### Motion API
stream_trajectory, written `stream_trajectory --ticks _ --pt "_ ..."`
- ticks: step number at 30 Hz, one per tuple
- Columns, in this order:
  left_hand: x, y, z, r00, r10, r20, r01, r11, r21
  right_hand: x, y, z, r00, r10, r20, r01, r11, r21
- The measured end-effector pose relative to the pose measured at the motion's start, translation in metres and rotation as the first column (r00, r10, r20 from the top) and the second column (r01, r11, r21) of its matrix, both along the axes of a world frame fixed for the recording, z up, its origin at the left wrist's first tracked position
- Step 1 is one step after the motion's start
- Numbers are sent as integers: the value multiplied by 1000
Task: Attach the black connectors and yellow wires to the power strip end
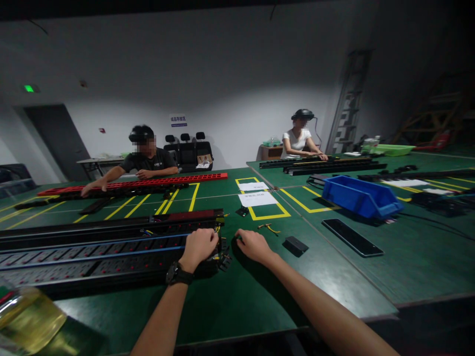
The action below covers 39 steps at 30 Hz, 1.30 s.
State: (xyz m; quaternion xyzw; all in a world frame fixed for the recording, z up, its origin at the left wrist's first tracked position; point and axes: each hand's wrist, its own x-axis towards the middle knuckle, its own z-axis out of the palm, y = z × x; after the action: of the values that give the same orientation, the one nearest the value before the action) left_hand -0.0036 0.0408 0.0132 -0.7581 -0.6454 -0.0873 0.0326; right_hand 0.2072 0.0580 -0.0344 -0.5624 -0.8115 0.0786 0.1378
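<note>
Power strip lies long and black along the lower left of the frame, on the green worktop, its face dotted with red-marked sockets and blue wires running down its length. Its right end sits at the middle of the picture, where small wires and black clips stick out. The left hand, with a dark watch on the wrist, is curled into a fist on that end, fingers together against the casing. The right hand rests just beside the end, fingers bent down on the worktop; whether it grips anything I cannot tell.

To the right of the hands the worktop lies bare up to its near edge, save for a small black block, a flat black panel and little yellow-handled pliers.

A blue bin stands right of centre; its contents cannot be seen. A yellowish bottle shows at the lower left corner.
</note>
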Motion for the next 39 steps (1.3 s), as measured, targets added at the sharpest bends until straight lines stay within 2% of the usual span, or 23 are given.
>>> stream_trajectory --ticks 15,39 --pt "3 -1 3 999 36 -10 -36 999 -32 -1 -1 2 1000 -16 3 16 1000 -7" --pt "0 1 -1 1000 5 -9 -5 1000 -4 0 0 0 1000 -6 7 6 1000 3"
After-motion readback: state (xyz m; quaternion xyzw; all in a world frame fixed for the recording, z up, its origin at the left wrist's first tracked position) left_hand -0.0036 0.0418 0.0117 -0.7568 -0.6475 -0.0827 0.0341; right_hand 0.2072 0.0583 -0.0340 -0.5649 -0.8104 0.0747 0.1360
